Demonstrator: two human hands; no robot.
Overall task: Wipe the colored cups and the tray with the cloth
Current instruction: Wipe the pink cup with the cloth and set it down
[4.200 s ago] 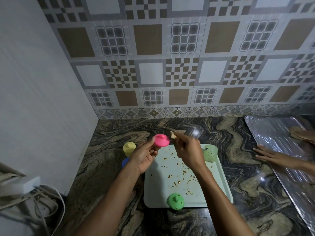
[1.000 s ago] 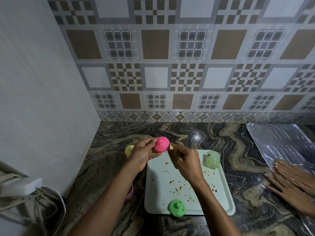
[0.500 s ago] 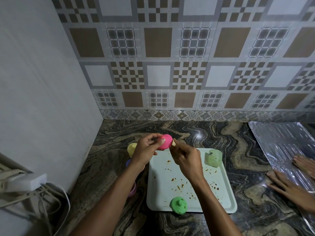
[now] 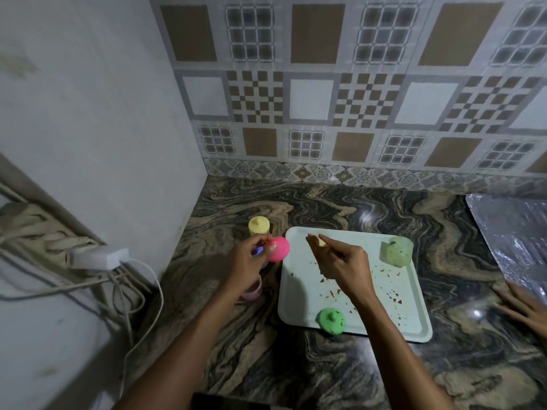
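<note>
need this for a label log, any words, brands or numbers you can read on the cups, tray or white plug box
None can be read in this view.
pink cup in the left hand, yellow cup, green cup, pale green cup: no print.
tray: brown crumbs only, no marking.
cloth in the right hand: plain.
white plug box: too blurred to show any marking.
wall tiles: patterns, no letters.

We log tray [image 4: 305, 294] on counter [image 4: 296, 202]: far cup [image 4: 396, 251] in its right back corner, near cup [image 4: 331, 321] on its front edge; third cup [image 4: 259, 226] left behind tray; foil [image 4: 509, 229] right.
</note>
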